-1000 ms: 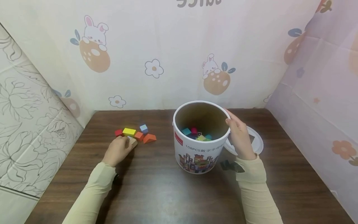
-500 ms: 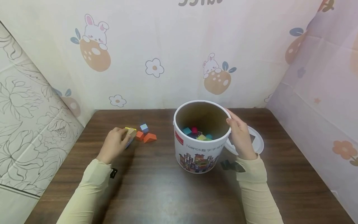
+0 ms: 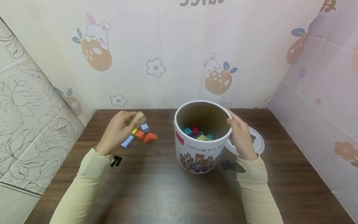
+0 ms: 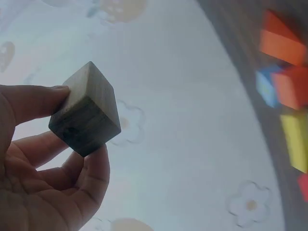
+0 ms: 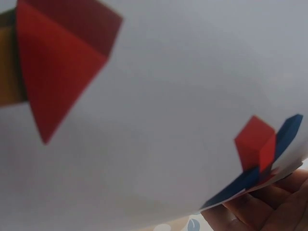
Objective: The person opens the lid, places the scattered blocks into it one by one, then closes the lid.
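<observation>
My left hand pinches a plain wooden block between thumb and fingers, raised over the small group of blocks. Close up in the left wrist view, the wooden block shows bare grain and sharp edges. Below it lie a long blue block, a partly covered yellow block, an orange-red cube, an orange triangle block and a light blue cube. My right hand grips the rim of a white bucket on its right side. Several coloured blocks lie inside the bucket.
A white lid lies flat behind my right hand, partly hidden by it. The brown wooden table ends at a patterned cloth at the back. A red block shows at the edge of the left wrist view.
My left hand has picked the wooden block out of the group and lifted it up and away from the table, uncovering the long blue block. The right hand stays on the bucket.
</observation>
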Motion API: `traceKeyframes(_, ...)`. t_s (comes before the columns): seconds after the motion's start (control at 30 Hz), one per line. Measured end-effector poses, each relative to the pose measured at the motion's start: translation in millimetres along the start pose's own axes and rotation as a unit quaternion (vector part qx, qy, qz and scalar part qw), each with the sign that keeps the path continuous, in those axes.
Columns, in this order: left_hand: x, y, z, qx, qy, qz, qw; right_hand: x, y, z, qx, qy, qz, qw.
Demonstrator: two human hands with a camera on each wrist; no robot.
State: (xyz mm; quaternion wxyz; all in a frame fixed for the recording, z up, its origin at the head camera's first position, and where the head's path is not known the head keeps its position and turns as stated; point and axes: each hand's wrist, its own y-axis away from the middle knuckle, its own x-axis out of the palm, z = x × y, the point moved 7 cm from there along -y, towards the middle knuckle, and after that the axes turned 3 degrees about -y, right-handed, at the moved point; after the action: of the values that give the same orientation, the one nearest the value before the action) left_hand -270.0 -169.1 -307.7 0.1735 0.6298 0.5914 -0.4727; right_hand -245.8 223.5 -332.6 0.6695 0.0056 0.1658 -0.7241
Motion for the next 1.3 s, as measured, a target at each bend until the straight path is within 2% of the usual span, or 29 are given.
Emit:
traceKeyframes(0.17,-4.6,-11.7,-31.1,0.022,0.051,0.001,0.9984,0.1,0.1,-0.6,0.003,-0.002,0.001,1.0000)
traceKeyframes(0.33,-6.9,-22.6,-71.8,0.072,0.072,0.003,0.9948,-0.5,-0.1,-1.1,0.001,-0.006,0.001,1.0000)
traceKeyframes(0.5,1.1,-34.0,-112.2,0.132,0.088,0.021,0.9871,-1.1,-0.6,-0.5,-0.005,-0.009,0.000,1.0000)
traceKeyframes(0.67,17.8,-43.9,-145.8,0.189,0.086,0.052,0.9769,-0.9,-0.8,-0.2,-0.005,-0.010,0.000,0.9999)
traceKeyframes(0.8,35.4,-52.2,-164.0,0.202,0.070,0.089,0.9728,-1.1,-0.8,-0.3,-0.007,-0.010,-0.002,0.9999)
traceKeyframes(1.03,68.9,-69.8,-185.1,0.193,0.039,0.154,0.9681,-1.8,-0.8,-0.8,-0.006,-0.007,-0.003,1.0000)
traceKeyframes(1.17,84.9,-76.6,-198.6,0.202,0.016,0.184,0.9617,-1.4,-0.9,-0.7,-0.007,-0.012,-0.001,0.9999)
traceKeyframes(1.3,99.2,-81.1,-210.1,0.221,-0.014,0.212,0.9520,-1.1,-1.5,-0.4,-0.008,-0.007,0.000,0.9999)
